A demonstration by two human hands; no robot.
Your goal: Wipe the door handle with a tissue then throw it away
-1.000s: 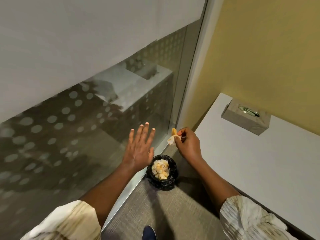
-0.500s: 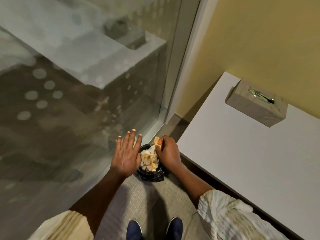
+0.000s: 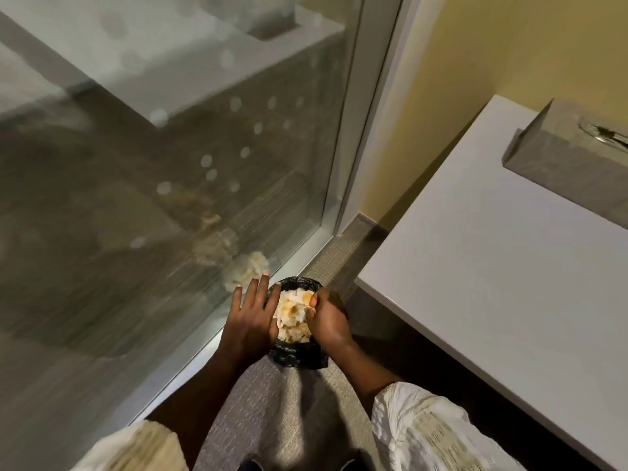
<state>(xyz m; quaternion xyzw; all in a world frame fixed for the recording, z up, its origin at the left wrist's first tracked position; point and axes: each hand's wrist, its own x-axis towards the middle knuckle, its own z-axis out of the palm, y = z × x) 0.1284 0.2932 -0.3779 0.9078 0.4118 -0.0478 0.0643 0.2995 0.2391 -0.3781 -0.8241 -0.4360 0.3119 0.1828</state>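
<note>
at the lower middle of the frame, a small bin (image 3: 299, 355) lined with a black bag stands on the grey carpet (image 3: 272, 419), just beside the bottom rail of a glass wall (image 3: 170, 181). its mouth is heaped with crumpled tissues (image 3: 289, 321) (white, some tinged orange). the right hand (image 3: 328, 321) is over the right side of the mouth with its fingers curled and its grip narrow. thumb and forefinger pinch the tissue (image 3: 307, 297) at the upper right edge of the heap, where it touches the others; where the held one ends and the heap begins is hard to tell. the left hand (image 3: 249, 317) lies against the left side of the bin, fingers straight and a little spread, its grip wide and holding nothing, the fingertips pointing toward the glass. both forearms are bare, with pale creased sleeves (image 3: 424, 433) at the bottom edge. at the right of the frame a white desk (image 3: 492, 300) carries a grey tissue box (image 3: 560, 171) in the upper right, well apart from the bin. behind it rises a yellow wall (image 3: 475, 45).
</note>
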